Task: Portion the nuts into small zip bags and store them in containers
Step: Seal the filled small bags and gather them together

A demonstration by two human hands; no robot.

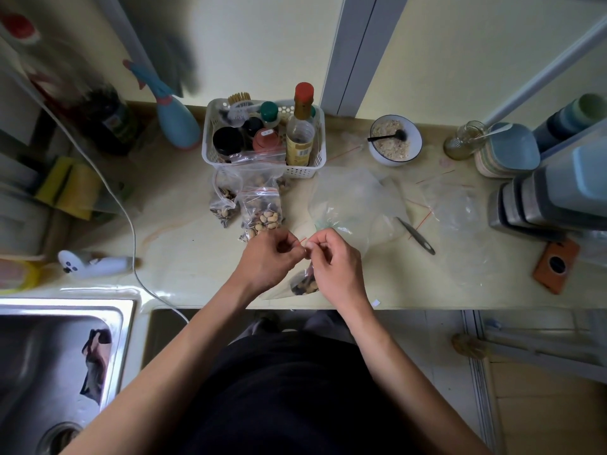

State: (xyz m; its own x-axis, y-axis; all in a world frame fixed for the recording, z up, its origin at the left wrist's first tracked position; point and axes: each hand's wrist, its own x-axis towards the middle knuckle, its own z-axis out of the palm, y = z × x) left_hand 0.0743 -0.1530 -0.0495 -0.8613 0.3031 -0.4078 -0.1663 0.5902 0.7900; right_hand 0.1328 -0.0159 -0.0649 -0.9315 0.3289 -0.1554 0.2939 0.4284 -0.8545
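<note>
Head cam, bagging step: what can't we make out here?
- Held zip bag: in the head view both hands, left and right, cover its top, so whether the seal is closed is hidden.
- Upper-left shelf: blurred, items unreadable.
- Bottle label: too small to read.
- Sink: cut off by the left and bottom edges.

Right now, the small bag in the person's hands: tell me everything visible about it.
The small bag is clear thin plastic with a red strip along its top edge. Both hands pinch that top edge: left hand, right hand. Mixed nuts, pale and dark, sit bunched at its bottom. It hangs down toward the person, its lower end near the counter's front edge. Whether the seal is closed cannot be told.
</note>
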